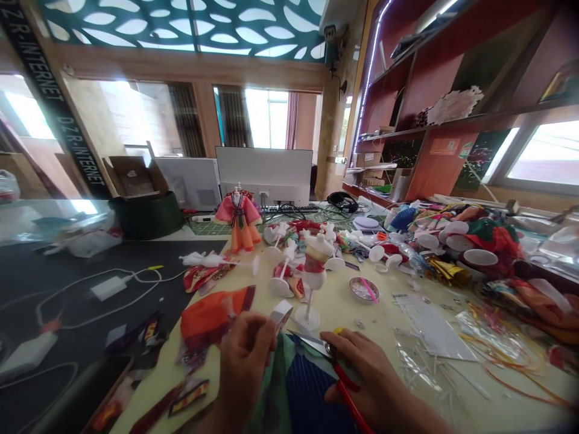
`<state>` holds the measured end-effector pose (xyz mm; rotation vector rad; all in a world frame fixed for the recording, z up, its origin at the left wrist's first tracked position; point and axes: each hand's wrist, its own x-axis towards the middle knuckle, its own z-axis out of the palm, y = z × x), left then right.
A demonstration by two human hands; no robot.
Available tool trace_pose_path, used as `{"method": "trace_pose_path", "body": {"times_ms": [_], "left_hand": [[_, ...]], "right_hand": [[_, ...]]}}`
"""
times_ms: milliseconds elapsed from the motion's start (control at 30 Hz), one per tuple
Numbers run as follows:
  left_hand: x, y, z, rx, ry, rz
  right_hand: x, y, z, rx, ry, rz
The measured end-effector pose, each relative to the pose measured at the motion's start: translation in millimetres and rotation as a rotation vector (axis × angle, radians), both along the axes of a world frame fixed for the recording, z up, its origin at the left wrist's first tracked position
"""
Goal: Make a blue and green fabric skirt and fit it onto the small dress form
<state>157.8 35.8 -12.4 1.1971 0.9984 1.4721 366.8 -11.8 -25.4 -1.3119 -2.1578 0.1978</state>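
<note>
Head camera, lower middle of the frame: the right hand (pixel 371 374) is closed around red-handled scissors (pixel 332 361), handles buried under the palm. Their long axis slants from lower right to upper left, blades pointing up-left toward the other hand. The left hand (pixel 244 361) pinches a small white piece (pixel 281 313) at its upper right, fingers shut on it. Between both hands lies green and blue fabric (pixel 298 392). Just above stands a white doll stand (pixel 312 271) on the yellow table (pixel 384 313).
</note>
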Motion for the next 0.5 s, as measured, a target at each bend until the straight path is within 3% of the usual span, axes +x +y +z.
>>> {"method": "trace_pose_path", "body": {"times_ms": [500], "left_hand": [[2.8,-5.9,0.0,0.003,0.136,-0.091]], "right_hand": [[-0.3,0.6,1.3,0.043,-0.016,0.021]]}}
